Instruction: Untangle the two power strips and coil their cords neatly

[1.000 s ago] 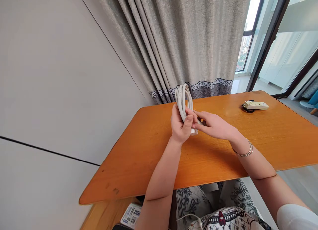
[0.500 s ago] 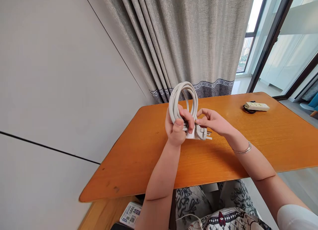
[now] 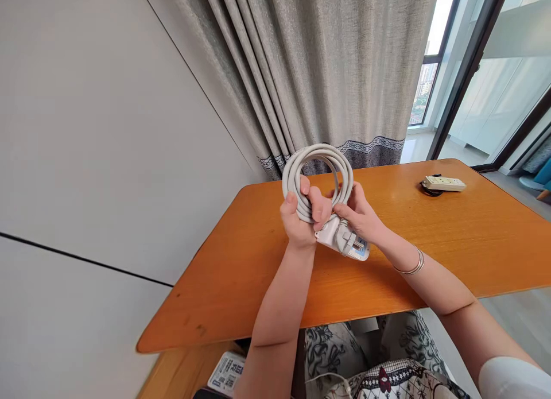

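Observation:
Above the table, my left hand (image 3: 303, 215) is closed round the left side of a coiled white power cord (image 3: 318, 152), with fingers through the loop. My right hand (image 3: 359, 215) pinches the lower right of the coil, thumb in front and the other fingers partly hidden behind it. Just below the hands hangs a white power strip (image 3: 328, 233), tilted down to the right. The cord's plug (image 3: 345, 241) lies against the strip, its metal prongs pointing right.
The orange wooden table (image 3: 241, 272) spans the view. Another power strip (image 3: 443, 183) with a black cord lies at its far right. Behind stands a grey curtain (image 3: 344, 72); a white wall panel (image 3: 86, 129) is at left. A white labelled box (image 3: 227, 370) sits below the table edge.
The coil has turned to face me more and looks wider. My right hand has moved from beside the plug onto the coil. The power strip has swung into fuller view, tilting down rightward.

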Motion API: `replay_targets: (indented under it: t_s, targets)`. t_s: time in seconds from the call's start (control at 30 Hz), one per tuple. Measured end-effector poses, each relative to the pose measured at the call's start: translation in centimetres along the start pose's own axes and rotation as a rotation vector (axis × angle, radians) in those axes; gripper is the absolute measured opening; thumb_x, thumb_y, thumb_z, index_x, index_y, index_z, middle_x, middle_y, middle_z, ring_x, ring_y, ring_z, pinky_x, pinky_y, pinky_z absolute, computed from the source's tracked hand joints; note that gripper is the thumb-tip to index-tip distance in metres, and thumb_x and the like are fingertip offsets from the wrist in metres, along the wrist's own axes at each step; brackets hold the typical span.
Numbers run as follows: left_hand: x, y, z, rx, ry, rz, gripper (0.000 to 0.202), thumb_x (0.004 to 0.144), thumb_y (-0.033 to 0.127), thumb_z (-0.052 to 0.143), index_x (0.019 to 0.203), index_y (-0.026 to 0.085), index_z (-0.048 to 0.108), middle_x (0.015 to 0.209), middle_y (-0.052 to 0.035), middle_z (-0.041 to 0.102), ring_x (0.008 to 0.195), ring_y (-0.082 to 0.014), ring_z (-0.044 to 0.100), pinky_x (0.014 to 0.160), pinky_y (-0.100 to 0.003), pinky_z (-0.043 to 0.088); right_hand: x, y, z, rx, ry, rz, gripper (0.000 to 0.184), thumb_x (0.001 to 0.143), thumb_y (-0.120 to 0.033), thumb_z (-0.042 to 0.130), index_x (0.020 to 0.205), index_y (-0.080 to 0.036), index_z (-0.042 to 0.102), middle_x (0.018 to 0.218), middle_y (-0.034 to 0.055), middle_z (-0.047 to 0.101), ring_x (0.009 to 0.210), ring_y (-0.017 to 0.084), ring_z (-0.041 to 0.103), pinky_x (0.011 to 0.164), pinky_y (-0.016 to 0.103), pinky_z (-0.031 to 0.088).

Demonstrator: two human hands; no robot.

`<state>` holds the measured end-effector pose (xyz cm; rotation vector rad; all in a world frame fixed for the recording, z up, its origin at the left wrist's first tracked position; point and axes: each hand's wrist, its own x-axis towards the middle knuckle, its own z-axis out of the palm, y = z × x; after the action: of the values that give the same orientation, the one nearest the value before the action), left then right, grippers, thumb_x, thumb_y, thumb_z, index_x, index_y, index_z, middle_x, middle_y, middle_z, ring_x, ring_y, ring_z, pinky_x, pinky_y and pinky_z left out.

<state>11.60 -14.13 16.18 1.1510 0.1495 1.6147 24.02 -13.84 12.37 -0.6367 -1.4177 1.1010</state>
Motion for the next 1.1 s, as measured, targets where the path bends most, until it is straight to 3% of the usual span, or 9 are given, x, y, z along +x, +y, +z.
replay_targets:
  t_s: [0.1,0.2,0.33,0.6,0.8,0.9,1.0,1.1]
  targets:
    - [0.0,-0.4,0.0,0.016,0.000,0.019,0.046,0.081,0.057,0.068,0.075,0.023,0.037,0.039,0.0125,0.038,0.024,-0.0064,0.028,0.031,-0.022,0.022,-0.1,-0.4,-0.3,-0.064,-0.080,0.043,0.056,0.082,-0.065,0.064,0.115,-0.023,0.049,0.109,0.0067,0.062,0.099,0.019,0.058,0.091,0.034,0.049]
    - [-0.1,-0.9,0.0,0.066,-0.009,0.053,0.044,0.080,0.056,0.068,0.076,0.023,0.039,0.043,0.0104,0.047,0.027,-0.0067,0.033,0.035,-0.021,0.028,-0.1,-0.7,-0.5,-0.128,-0.134,0.102,0.050,0.090,-0.065,0.052,0.110,-0.020,0.057,0.104,0.0064,0.065,0.097,0.019,0.059,0.091,0.033,0.048]
    - [-0.3,-1.5,0.2,0.165,0.022,0.115,0.040,0.079,0.054,0.067,0.075,0.022,0.044,0.050,0.0054,0.058,0.035,-0.0093,0.045,0.044,-0.024,0.039,-0.3,-0.7,-0.4,-0.170,-0.053,0.074,0.049,0.091,-0.068,0.048,0.102,-0.021,0.055,0.100,0.0051,0.064,0.095,0.017,0.058,0.088,0.031,0.048]
    - [-0.1,-1.9,0.2,0.247,0.168,0.070,0.033,0.081,0.051,0.063,0.074,0.022,0.048,0.052,0.0024,0.060,0.050,-0.0144,0.056,0.055,-0.028,0.047,-0.3,-0.7,-0.5,-0.192,-0.022,0.093,0.047,0.093,-0.066,0.044,0.098,-0.020,0.053,0.102,0.0054,0.061,0.099,0.018,0.056,0.092,0.033,0.047]
    - [0.1,-1.5,0.0,0.188,0.030,0.008,0.036,0.081,0.052,0.068,0.077,0.022,0.050,0.053,0.0038,0.058,0.047,-0.0126,0.053,0.052,-0.025,0.046,0.0,-0.3,-0.8,-0.177,-0.011,0.053,0.044,0.093,-0.064,0.046,0.088,-0.021,0.051,0.086,0.0013,0.054,0.082,0.015,0.050,0.080,0.030,0.046]
    - [0.3,-1.2,0.0,0.177,0.021,-0.027,0.036,0.079,0.051,0.072,0.079,0.021,0.053,0.053,0.0042,0.057,0.047,-0.0123,0.054,0.051,-0.025,0.046,0.1,0.0,-0.9,-0.171,0.005,0.032,0.043,0.093,-0.064,0.047,0.091,-0.021,0.051,0.083,0.0001,0.051,0.077,0.014,0.048,0.075,0.029,0.045]
    - [0.5,-1.3,0.0,0.200,0.083,-0.056,0.034,0.078,0.049,0.074,0.081,0.020,0.056,0.060,0.0022,0.061,0.057,-0.0148,0.062,0.057,-0.026,0.051,0.2,0.0,-1.4,-0.204,0.027,0.008,0.045,0.093,-0.066,0.045,0.095,-0.021,0.052,0.088,0.0019,0.055,0.082,0.016,0.051,0.078,0.030,0.046]
    - [0.7,-1.5,-0.3,0.285,0.101,-0.063,0.035,0.081,0.052,0.072,0.082,0.019,0.059,0.079,-0.0034,0.070,0.079,-0.0180,0.069,0.071,-0.029,0.055,0.4,-0.3,-2.0,-0.295,0.083,-0.049,0.046,0.094,-0.068,0.044,0.097,-0.022,0.051,0.090,0.0034,0.057,0.086,0.018,0.054,0.081,0.032,0.047]
